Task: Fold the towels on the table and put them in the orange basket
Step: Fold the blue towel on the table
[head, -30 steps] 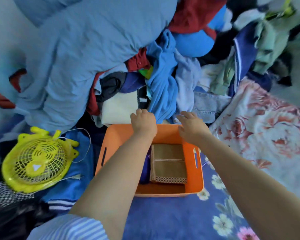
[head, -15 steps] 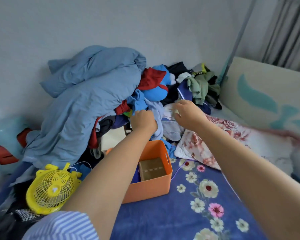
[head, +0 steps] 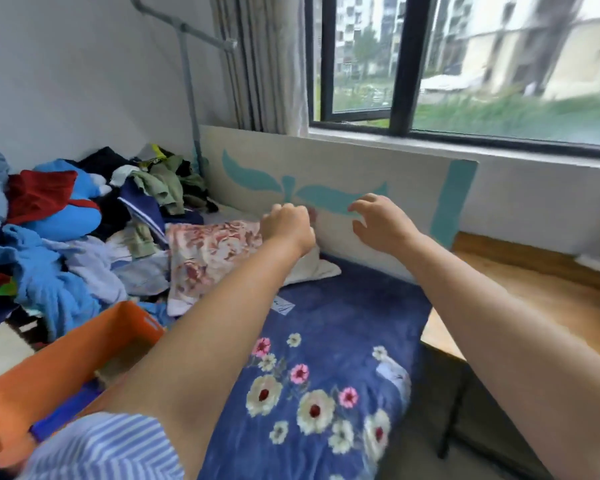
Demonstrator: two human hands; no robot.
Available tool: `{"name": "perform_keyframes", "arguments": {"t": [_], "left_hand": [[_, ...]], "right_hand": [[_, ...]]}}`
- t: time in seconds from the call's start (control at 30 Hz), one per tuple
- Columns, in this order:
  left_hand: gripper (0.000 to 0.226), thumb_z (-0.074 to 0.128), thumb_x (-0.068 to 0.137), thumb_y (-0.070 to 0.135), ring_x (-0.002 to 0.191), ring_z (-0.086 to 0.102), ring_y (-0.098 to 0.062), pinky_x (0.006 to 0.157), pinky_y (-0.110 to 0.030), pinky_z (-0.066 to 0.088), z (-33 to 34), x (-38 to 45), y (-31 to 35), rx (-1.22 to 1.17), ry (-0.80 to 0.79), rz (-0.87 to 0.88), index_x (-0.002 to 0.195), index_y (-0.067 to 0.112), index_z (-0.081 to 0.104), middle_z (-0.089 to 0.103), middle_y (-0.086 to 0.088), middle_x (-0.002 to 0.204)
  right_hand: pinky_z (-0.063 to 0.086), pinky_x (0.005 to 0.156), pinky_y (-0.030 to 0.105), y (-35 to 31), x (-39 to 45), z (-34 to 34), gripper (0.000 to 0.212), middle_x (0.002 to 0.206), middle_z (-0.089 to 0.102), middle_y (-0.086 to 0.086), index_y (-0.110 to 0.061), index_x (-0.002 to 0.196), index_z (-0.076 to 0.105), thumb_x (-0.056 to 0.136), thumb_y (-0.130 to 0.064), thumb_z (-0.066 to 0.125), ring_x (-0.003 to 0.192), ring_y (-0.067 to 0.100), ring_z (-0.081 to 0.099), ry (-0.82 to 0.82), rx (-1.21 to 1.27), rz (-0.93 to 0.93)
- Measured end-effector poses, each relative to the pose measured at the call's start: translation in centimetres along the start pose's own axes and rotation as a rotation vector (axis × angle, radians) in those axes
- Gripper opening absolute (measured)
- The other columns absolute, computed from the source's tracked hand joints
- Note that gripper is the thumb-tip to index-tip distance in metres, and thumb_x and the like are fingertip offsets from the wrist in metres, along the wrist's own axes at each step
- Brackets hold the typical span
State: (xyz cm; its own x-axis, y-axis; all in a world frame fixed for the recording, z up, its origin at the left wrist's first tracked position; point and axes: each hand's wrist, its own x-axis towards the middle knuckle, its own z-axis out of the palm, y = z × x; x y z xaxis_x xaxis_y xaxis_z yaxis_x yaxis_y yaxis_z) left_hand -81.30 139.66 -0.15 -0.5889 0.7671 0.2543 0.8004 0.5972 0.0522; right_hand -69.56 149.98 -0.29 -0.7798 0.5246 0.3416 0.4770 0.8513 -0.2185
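We have both arms stretched forward: our left hand is curled into a loose fist, our right hand open with fingers spread and bent.

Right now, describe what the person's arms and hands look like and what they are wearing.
Both forearms are bare down to the wrists. The left hand and right hand wear no gloves, and no rings, watch or bracelets show. A short sleeve with blue and white stripes covers the left upper arm. The right arm's sleeve is out of frame.
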Motion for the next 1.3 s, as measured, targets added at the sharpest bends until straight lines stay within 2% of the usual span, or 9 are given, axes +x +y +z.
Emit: {"name": "perform_keyframes", "arguments": {"t": [0.2,0.3,0.4,0.57,0.73,0.9,1.0,1.3], "left_hand": [[0.034,0.041,0.091,0.020,0.121,0.045,-0.031,0.096,-0.036,0.039,0.1,-0.4,17.2,-0.061,-0.039,0.297,0.119,0.006,0.053,0.052,-0.014,0.127],[0.032,0.040,0.090,0.017,0.118,0.045,-0.031,0.093,-0.036,0.039,0.1,-1.7,27.3,-0.099,-0.048,0.451,0.116,0.004,0.054,0.054,-0.015,0.124],[0.032,0.040,0.091,0.016,0.118,0.045,-0.031,0.090,-0.036,0.041,0.1,-3.6,37.6,-0.135,-0.046,0.580,0.117,0.003,0.054,0.054,-0.015,0.123],[0.031,0.042,0.091,0.018,0.118,0.045,-0.030,0.088,-0.036,0.042,0.1,-6.5,52.1,-0.209,-0.048,0.722,0.115,0.006,0.056,0.054,-0.014,0.122],[0.028,0.044,0.090,0.016,0.117,0.045,-0.029,0.088,-0.036,0.041,-0.2,-8.1,63.7,-0.270,-0.046,0.830,0.112,0.007,0.058,0.056,-0.013,0.121],[0.025,0.045,0.087,0.011,0.115,0.047,-0.028,0.081,-0.034,0.040,-0.1,-7.7,73.6,-0.303,-0.046,0.871,0.107,0.006,0.060,0.058,-0.012,0.117],[0.025,0.045,0.088,0.012,0.116,0.046,-0.028,0.083,-0.034,0.040,0.6,-6.4,78.5,-0.301,-0.062,0.891,0.108,0.007,0.059,0.058,-0.012,0.118],[0.024,0.046,0.088,0.010,0.105,0.053,-0.027,0.076,-0.032,0.043,3.0,2.6,93.4,-0.337,-0.052,0.943,0.105,0.007,0.062,0.060,-0.011,0.110]], "right_hand": [[0.032,0.103,0.028,12.8,-9.8,-7.3,0.037,0.132,0.050,0.015,-0.005,0.126,0.051,0.089,-0.008,0.047,0.122,0.029,0.045,0.083,-0.100,0.281],[0.038,0.103,0.037,19.6,-16.1,-10.9,0.037,0.131,0.050,0.013,-0.005,0.125,0.053,0.089,-0.007,0.045,0.123,0.029,0.044,0.104,-0.139,0.450],[0.038,0.103,0.037,26.6,-22.3,-14.5,0.037,0.131,0.049,0.012,-0.006,0.124,0.054,0.088,-0.008,0.043,0.125,0.028,0.042,0.096,-0.196,0.575],[0.035,0.106,0.037,36.6,-31.3,-20.7,0.036,0.135,0.046,0.013,-0.005,0.126,0.049,0.091,-0.010,0.042,0.128,0.026,0.038,0.121,-0.267,0.701],[0.036,0.104,0.035,44.9,-37.9,-25.5,0.039,0.137,0.046,0.012,-0.006,0.129,0.048,0.091,-0.010,0.043,0.129,0.026,0.038,0.186,-0.272,0.821],[0.036,0.100,0.032,52.6,-41.8,-28.5,0.037,0.132,0.050,0.013,-0.006,0.125,0.052,0.089,-0.010,0.044,0.124,0.027,0.043,0.229,-0.283,0.925],[0.037,0.099,0.028,57.2,-42.6,-29.4,0.037,0.132,0.050,0.012,-0.006,0.125,0.052,0.090,-0.010,0.044,0.123,0.025,0.044,0.240,-0.287,0.964],[0.039,0.095,0.030,72.7,-38.4,-32.0,0.036,0.132,0.049,0.013,-0.005,0.126,0.051,0.091,-0.009,0.041,0.119,0.027,0.047,0.268,-0.267,1.028]]}}
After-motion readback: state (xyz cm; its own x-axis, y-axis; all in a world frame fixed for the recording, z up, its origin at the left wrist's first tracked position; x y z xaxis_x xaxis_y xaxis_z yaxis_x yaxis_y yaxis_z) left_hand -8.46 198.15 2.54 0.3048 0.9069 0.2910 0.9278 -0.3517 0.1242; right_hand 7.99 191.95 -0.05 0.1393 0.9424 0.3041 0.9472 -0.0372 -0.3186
